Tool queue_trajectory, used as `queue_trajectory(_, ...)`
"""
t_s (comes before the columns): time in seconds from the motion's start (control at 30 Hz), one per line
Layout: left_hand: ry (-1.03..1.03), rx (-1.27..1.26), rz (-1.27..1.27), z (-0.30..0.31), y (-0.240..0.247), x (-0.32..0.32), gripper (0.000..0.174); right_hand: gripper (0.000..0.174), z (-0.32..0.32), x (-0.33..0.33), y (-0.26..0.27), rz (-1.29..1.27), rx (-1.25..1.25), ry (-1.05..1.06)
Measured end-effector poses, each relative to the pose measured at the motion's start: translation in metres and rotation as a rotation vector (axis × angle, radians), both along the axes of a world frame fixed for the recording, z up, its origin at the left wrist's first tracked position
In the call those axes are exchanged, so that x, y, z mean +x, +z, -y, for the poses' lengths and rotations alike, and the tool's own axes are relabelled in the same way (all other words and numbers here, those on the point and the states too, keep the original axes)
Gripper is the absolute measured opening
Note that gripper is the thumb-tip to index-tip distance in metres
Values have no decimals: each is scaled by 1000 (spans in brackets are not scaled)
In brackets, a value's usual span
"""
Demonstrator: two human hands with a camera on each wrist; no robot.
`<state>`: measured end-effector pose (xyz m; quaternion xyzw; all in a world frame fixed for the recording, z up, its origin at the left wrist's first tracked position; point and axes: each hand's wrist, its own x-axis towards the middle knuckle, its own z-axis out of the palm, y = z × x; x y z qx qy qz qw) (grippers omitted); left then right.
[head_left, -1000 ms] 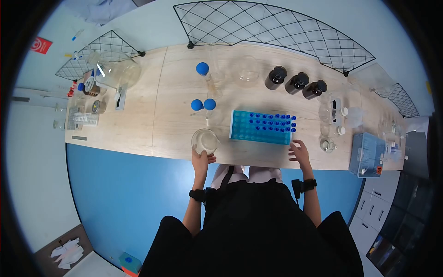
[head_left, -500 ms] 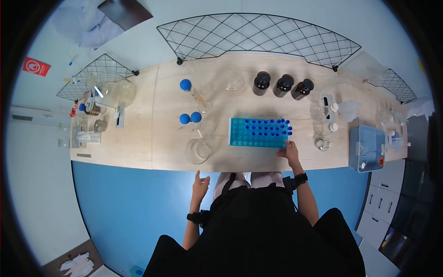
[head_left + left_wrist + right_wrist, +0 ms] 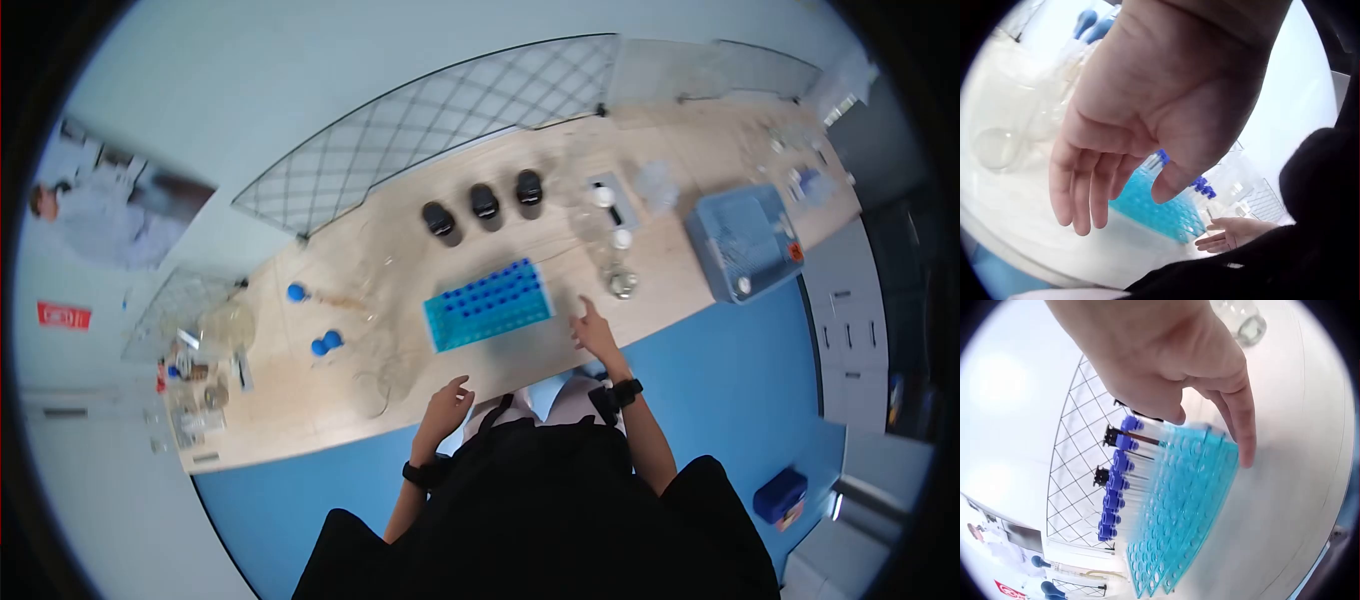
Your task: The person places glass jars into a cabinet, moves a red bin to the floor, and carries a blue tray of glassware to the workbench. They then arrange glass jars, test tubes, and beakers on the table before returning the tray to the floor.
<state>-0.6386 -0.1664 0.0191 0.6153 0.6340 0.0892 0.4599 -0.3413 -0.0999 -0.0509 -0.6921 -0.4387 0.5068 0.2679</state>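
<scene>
A turquoise tube rack [image 3: 490,332] lies on the bench, its back rows filled with clear tubes with dark blue caps [image 3: 1120,464]. My right hand [image 3: 593,335] is by the rack's right end, holding nothing. In the right wrist view its extended fingers [image 3: 1244,428] reach down close beside the rack's corner. My left hand [image 3: 446,410] hovers at the bench's front edge, palm bare and fingers loosely bent. Left of it stands a clear glass beaker [image 3: 371,395], also visible in the left wrist view.
Three dark bottles [image 3: 485,202] stand behind the rack. Blue-bulb droppers [image 3: 326,343] and faint glassware are at the left. Toward the right are a small clear bottle [image 3: 622,284], white-capped bottles and a blue basket [image 3: 715,260]. A black wire grid [image 3: 430,115] lines the back.
My left hand let go of the beaker, drew back, and now lies nearer the rack. My right hand touched the rack's right end and is now slightly apart. The head view has swung and tilted.
</scene>
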Motion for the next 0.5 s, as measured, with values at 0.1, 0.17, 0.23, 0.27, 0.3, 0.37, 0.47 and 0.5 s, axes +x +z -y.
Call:
queue_trajectory(0.1, -107, 81, 73, -26, 24, 50, 37, 39, 35, 55, 4, 105, 160, 207)
queue_trajectory(0.17, -181, 119, 118, -38, 29, 99, 35, 31, 70, 93, 26, 169, 204, 174)
queue_trajectory(0.23, -286, 144, 169, -46, 30, 151, 36, 30, 108, 139, 12, 195, 240, 48)
queue_trajectory(0.27, -308, 153, 169, -51, 31, 180, 36, 29, 129, 161, 13, 207, 215, -45)
queue_trajectory(0.3, -352, 172, 236, -55, 33, 213, 36, 29, 147, 185, 13, 213, 183, -139)
queue_trajectory(0.37, -441, 178, 362, -53, 34, 271, 37, 26, 185, 233, 5, 275, 53, -237)
queue_trajectory(0.47, -416, 211, 432, -50, 30, 353, 41, 23, 225, 289, 9, 272, 9, -468)
queue_trajectory(0.5, -406, 208, 437, -50, 27, 375, 41, 23, 229, 306, 14, 278, 5, -459)
